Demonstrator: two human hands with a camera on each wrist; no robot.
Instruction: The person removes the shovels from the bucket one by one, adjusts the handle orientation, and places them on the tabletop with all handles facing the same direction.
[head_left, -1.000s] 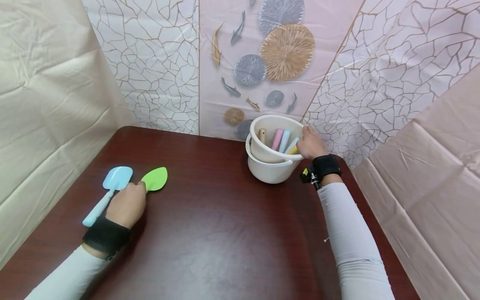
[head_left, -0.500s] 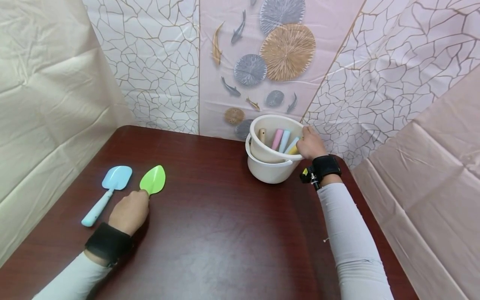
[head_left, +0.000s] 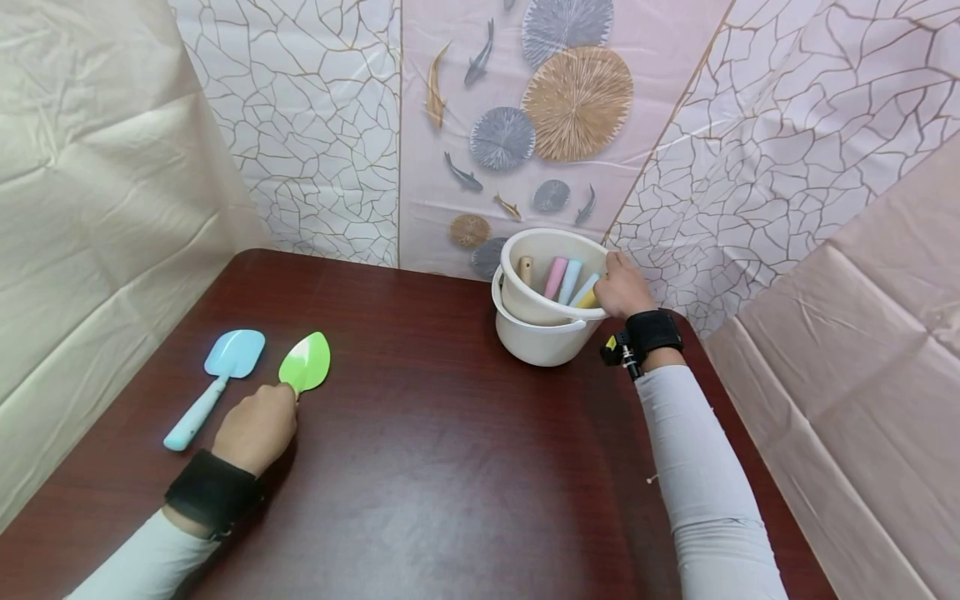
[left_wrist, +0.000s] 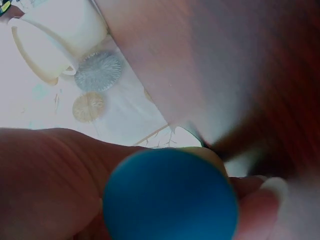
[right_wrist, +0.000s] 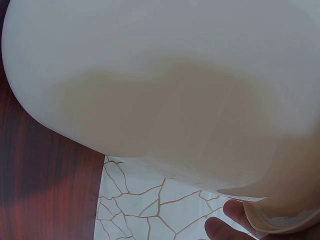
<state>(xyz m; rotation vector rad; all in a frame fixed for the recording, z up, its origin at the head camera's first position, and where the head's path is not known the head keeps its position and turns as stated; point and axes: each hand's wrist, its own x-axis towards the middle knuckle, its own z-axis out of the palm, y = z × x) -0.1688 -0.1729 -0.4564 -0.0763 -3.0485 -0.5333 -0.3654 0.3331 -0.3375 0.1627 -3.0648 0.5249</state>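
My left hand grips the handle of a small green trowel, its leaf-shaped blade pointing away at the table's left. The handle's round blue end fills the lower part of the left wrist view. To its left lies a light blue toy shovel, apart from the hand. At the back right, my right hand holds the rim of a cream bucket, tilted and nested in a second white bucket. Pink, light blue, yellow and tan handles stand inside the upper bucket.
A dark red-brown table lies under everything. Patterned sheeting rises along its back edge, close behind the buckets. Plain beige cloth hangs on the left, and pinkish cloth on the right.
The green trowel's blade has turned to point more straight away from me, and my left hand has shifted slightly away from the blue shovel. My right hand and the buckets stay put.
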